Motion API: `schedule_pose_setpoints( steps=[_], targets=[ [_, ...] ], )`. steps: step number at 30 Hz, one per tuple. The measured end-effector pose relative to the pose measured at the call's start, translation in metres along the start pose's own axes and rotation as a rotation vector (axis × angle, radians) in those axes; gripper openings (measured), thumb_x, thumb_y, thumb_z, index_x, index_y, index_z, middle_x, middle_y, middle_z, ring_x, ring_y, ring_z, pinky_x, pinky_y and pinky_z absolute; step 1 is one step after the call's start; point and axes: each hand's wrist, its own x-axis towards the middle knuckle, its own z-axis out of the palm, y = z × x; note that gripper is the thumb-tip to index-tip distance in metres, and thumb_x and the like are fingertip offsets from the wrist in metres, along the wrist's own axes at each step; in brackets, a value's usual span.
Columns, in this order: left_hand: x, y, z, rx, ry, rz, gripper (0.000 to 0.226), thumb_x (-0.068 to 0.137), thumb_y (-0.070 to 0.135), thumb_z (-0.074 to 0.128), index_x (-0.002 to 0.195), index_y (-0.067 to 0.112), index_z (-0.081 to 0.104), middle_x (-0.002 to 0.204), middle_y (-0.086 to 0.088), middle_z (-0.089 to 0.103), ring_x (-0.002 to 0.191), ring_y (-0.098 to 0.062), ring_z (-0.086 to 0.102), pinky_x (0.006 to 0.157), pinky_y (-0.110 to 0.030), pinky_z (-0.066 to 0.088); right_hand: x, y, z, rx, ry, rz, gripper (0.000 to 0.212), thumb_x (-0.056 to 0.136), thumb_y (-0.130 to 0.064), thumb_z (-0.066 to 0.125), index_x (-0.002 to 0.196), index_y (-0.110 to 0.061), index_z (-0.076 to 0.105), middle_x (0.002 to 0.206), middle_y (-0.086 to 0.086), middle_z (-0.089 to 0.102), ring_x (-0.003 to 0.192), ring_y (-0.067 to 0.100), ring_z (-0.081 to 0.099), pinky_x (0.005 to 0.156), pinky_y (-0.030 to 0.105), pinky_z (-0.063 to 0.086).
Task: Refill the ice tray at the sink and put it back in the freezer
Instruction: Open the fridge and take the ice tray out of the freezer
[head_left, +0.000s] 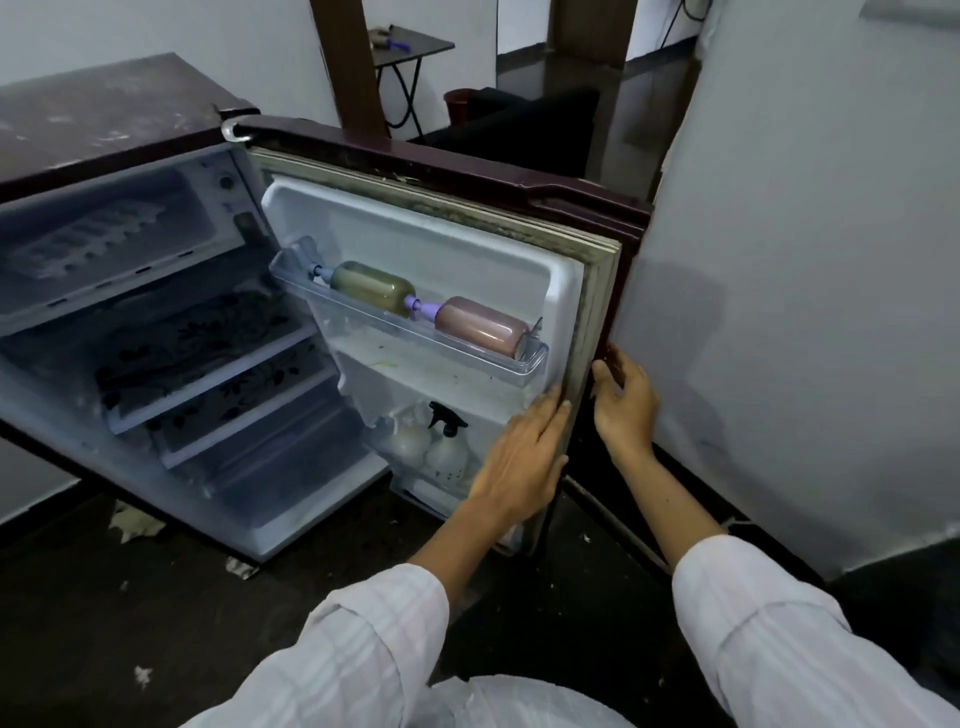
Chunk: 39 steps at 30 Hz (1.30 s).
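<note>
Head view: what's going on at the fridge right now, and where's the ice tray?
A person in pale striped sleeves is at a small maroon fridge whose door stands wide open. The left hand lies flat on the door's inner edge, and the right hand holds its outer edge. A pale ice tray shows dimly behind the translucent freezer flap at the top left. Neither hand carries anything.

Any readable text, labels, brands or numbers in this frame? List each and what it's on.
None can be read.
Control panel beside the freezer compartment: small marks round the dial, too blurred to read.
Green bottle and pink bottle in the fridge door: no label shows.
Spray bottle: dark specks, no letters.
</note>
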Motion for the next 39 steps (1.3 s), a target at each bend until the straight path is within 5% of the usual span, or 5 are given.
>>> schedule_pose_setpoints(
  steps=[11,18,27,34,39],
  targets=[
    [-0.007,-0.042,-0.004,0.174,-0.074,-0.004,0.065,0.103,0.025,0.04,0.159,0.009,0.01,0.168,-0.011,0.001,0.155,-0.025,0.003,0.126,-0.044,0.012,-0.05,0.002,0.027,-0.098,0.042,0.116,0.038,0.099,-0.023,0.054,0.135,-0.007,0.054,0.133,0.011,0.054,0.121,0.023,0.054,0.103,0.033,0.043],
    [-0.076,-0.112,-0.041,0.273,0.016,-0.14,0.059,0.105,0.032,0.036,0.157,0.008,0.022,0.166,-0.012,0.012,0.154,-0.028,0.012,0.124,-0.047,0.017,-0.109,-0.023,0.098,-0.396,-0.204,-0.296,0.047,0.098,-0.028,0.056,0.14,-0.007,0.048,0.141,0.01,0.049,0.132,0.024,0.043,0.11,0.03,0.032],
    [-0.174,-0.225,-0.114,0.318,0.036,-0.434,0.062,0.106,0.041,0.029,0.159,0.014,0.015,0.167,-0.009,0.007,0.155,-0.026,0.004,0.125,-0.048,0.011,-0.162,-0.083,0.235,-0.688,-0.554,-0.578,0.073,0.101,-0.049,0.039,0.157,-0.01,0.013,0.165,0.01,0.009,0.153,0.023,0.0,0.123,0.042,0.015],
    [-0.224,-0.308,-0.178,0.4,0.087,-0.583,0.064,0.106,0.045,0.029,0.16,0.014,0.014,0.168,-0.01,0.005,0.155,-0.027,0.006,0.125,-0.048,0.011,-0.18,-0.137,0.327,-0.757,-0.64,-0.71,0.075,0.101,-0.056,0.028,0.157,-0.014,0.001,0.165,0.006,-0.005,0.152,0.022,-0.009,0.122,0.044,0.01],
    [-0.232,-0.357,-0.219,0.41,0.169,-0.669,0.062,0.106,0.045,0.032,0.159,0.016,0.019,0.168,-0.008,0.01,0.155,-0.026,0.009,0.124,-0.046,0.013,-0.166,-0.183,0.379,-0.789,-0.663,-0.807,0.068,0.103,-0.041,0.034,0.158,-0.012,0.006,0.166,0.009,0.002,0.153,0.025,-0.004,0.122,0.045,0.016]
  ],
)
